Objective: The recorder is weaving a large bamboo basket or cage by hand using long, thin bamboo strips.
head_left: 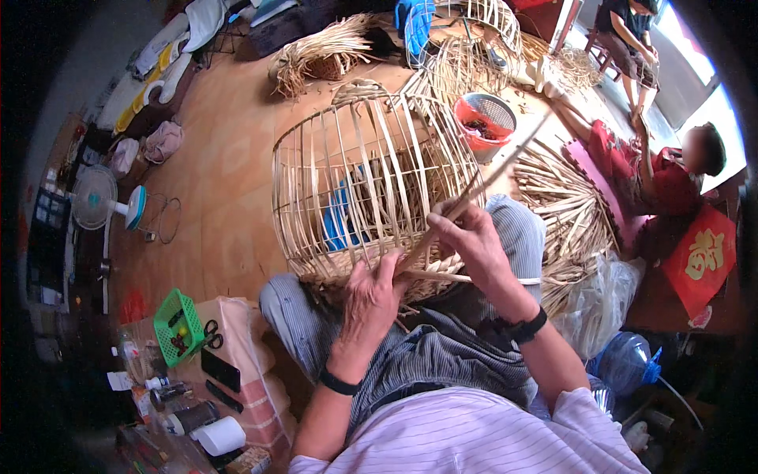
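An open wicker frame of thin pale ribs (371,126) lies on its side across my lap, with a woven band along its near edge. My left hand (367,300) presses on that woven edge, its thumb and fingers closed on the lower end of a long dried plant strip. My right hand (478,249) pinches the same dried plant strip (509,158) higher up, and its free end points up and to the right. A pale thin rod (493,279) sticks out to the right beneath my right hand. My fingers partly hide where the strip meets the weave.
Bundles of dried strips (564,221) lie at my right, beside a red-and-grey plastic basket (485,126). A person in red (671,170) sits beyond. At left are a fan (95,197) and a cloth-covered table (245,347) with a green basket (178,328), scissors (212,334) and a phone (221,370).
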{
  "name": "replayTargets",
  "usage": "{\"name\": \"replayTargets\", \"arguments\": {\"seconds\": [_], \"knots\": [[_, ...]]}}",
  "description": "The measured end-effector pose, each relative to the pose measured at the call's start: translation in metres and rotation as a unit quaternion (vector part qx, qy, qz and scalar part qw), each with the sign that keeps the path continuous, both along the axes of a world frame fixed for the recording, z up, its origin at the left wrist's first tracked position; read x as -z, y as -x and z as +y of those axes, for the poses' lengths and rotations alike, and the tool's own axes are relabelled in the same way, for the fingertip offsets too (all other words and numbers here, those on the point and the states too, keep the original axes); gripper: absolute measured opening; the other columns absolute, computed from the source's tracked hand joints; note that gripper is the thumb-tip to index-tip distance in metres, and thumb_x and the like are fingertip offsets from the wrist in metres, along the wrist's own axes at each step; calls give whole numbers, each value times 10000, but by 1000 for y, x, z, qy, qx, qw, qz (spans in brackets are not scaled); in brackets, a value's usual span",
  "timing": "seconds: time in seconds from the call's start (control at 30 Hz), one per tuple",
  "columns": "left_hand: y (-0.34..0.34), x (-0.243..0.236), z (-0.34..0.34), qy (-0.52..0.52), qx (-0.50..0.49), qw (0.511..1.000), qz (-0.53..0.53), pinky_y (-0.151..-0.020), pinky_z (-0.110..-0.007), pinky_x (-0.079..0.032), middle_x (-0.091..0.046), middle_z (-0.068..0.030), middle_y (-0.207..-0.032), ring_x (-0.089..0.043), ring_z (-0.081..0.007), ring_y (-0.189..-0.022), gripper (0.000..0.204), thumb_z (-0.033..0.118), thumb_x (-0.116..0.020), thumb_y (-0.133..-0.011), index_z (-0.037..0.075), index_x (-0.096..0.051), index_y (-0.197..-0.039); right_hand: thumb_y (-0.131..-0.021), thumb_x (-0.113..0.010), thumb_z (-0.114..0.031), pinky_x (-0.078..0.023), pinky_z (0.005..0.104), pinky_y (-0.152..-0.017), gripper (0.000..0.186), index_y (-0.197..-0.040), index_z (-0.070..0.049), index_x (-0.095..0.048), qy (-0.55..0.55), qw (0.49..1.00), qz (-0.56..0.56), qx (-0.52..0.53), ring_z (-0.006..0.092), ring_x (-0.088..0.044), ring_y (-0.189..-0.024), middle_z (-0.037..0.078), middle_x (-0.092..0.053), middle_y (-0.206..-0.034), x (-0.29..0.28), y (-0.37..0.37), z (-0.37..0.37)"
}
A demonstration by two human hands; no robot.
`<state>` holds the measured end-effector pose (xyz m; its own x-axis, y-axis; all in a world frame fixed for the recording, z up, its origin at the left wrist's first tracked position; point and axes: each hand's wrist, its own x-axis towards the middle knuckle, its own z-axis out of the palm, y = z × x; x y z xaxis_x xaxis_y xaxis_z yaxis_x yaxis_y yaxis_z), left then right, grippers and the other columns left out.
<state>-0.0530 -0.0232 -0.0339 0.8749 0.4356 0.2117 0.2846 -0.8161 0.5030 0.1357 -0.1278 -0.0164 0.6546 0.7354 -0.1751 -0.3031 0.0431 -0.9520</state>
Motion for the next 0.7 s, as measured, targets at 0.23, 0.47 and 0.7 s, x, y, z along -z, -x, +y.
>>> {"name": "replayTargets", "arguments": {"seconds": [0.23, 0.47, 0.7], "knots": [[16, 12, -14, -175, 56, 981, 59, -1189, -555, -449, -637, -295, -1336, -613, -459, -1290, 703, 22, -566, -963, -37, -362, -1633, -1035, -746, -126, -540, 274, -681, 147, -1117, -13, -700, -58, 991, -64, -101, 88, -647, -794, 7, -701, -915, 11, -17, 30], [10, 8, -20, -251, 27, 956, 148, -1114, -460, -499, -642, -184, -1169, -658, -307, -1089, 706, 100, -562, -967, -94, -364, -1617, -1037, -701, -50, -592, 375, -810, 100, -1099, 27, -688, -32, 902, -340, -262, 216, -727, -900, 102, -723, -949, -28, -16, 35], [7, 19, -12, -227, 39, 970, 76, -944, -432, -513, -616, -137, -1061, -626, -295, -1020, 516, 110, -575, -957, -41, -550, -1449, -957, -706, -38, -558, 483, -775, 167, -1107, 7, -646, 5, 830, -508, -230, 449, -703, -919, 225, -684, -951, -30, 0, 0]]}}
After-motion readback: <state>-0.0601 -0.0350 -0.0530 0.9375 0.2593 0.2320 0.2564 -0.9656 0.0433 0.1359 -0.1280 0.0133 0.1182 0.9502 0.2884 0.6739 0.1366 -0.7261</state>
